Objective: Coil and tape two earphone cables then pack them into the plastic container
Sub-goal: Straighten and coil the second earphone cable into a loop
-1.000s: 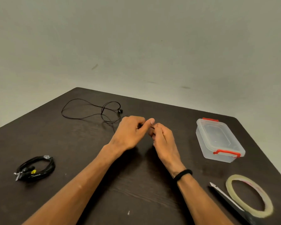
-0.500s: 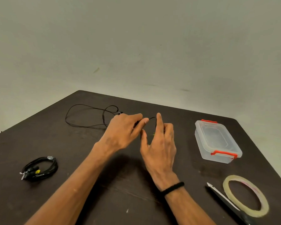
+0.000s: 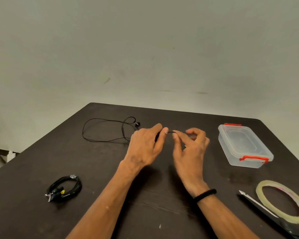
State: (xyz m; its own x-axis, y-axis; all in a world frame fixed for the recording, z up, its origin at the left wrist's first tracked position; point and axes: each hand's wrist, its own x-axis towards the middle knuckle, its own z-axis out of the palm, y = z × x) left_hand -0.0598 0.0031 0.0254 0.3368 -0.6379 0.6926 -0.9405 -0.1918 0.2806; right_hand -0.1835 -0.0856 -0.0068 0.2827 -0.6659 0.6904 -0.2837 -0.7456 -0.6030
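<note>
I'm pinching the loose black earphone cable (image 3: 109, 130) with both hands over the middle of the dark table (image 3: 33, 163). My left hand (image 3: 146, 144) is gripping it between thumb and forefinger, other fingers curled under. My right hand (image 3: 191, 145) is pinching the same short stretch of cable just beside the left thumb tip, remaining fingers curled loosely. A short taut bit of wire is showing between the two pinches. A small dark lump is sitting under my left fingers, possibly wound cable, but it's too hidden to say.

The rest of that cable is lying slack on the table behind my left hand, trailing out in big open loops toward the far left, with an earbud (image 3: 137, 123) near the far loop.

The other earphone cable, already coiled into a black bundle (image 3: 64, 188), is lying on the near left of the table, well apart from my hands.

The clear plastic container (image 3: 243, 145) with red latches is sitting on the right, lid on, near my right hand but not touching. The ring of clear tape (image 3: 283, 200) is lying flat at the near right corner, with scissors (image 3: 266, 211) just beside it on its left. A black band (image 3: 204, 194) is sitting on my right wrist.
</note>
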